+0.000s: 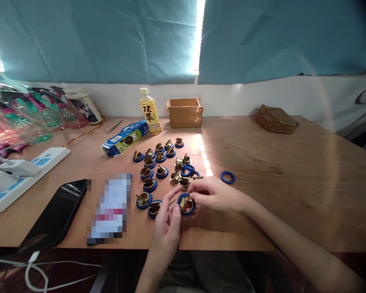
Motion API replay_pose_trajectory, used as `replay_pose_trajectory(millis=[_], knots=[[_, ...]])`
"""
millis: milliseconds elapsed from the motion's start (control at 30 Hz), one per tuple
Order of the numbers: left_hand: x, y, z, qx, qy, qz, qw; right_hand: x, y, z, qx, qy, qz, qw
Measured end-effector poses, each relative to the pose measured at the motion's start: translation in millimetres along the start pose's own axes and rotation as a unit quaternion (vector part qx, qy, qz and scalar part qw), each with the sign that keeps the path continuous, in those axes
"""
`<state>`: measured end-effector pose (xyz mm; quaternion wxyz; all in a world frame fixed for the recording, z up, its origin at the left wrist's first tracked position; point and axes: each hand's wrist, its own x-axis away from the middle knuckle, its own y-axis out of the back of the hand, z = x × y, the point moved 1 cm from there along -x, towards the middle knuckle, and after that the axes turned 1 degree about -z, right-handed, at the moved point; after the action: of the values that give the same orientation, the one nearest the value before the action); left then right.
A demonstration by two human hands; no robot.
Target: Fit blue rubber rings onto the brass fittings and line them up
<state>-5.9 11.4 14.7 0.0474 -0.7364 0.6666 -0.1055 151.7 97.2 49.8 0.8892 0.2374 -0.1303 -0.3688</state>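
A round brass fitting with a hinged flap and a blue ring around it (187,204) is held between my two hands near the table's front. My left hand (167,219) grips its left side with thumb and fingers. My right hand (212,194) has its fingers pinched at the upper right rim. Just beyond my fingers lie several brass fittings without rings (175,178) and a few loose blue rings (188,167). To the left stand several fittings with blue rings on them (162,172), their flaps tilted. One of these (154,208) is partly hidden by my left hand.
A single blue ring (227,177) lies to the right. Behind stand a drink bottle (150,112), a blue box (126,136) and a cardboard box (185,116). Two phones (56,213) and a power strip (45,158) lie left. A brown package (276,119) sits back right.
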Motion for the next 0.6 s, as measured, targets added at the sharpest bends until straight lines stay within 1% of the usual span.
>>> replay_pose_trajectory(millis=[167, 367, 500, 600], knots=[[0, -0.6, -2, -0.001, 0.003, 0.004, 1.000, -1, -1, 0, -0.007, -0.013, 0.014, 1.000], [-1, 0.9, -2, -0.006, 0.012, 0.005, 1.000, -2, -3, -2, 0.015, 0.013, -0.002, 1.000], [-1, 1.0, -3, -0.004, 0.020, -0.005, 1.000, -2, -8, -6, -0.014, 0.007, -0.001, 1.000], [-1, 0.4, -4, 0.001, 0.022, -0.012, 1.000, -1, -13, -9, -0.057, -0.017, 0.021, 0.998]])
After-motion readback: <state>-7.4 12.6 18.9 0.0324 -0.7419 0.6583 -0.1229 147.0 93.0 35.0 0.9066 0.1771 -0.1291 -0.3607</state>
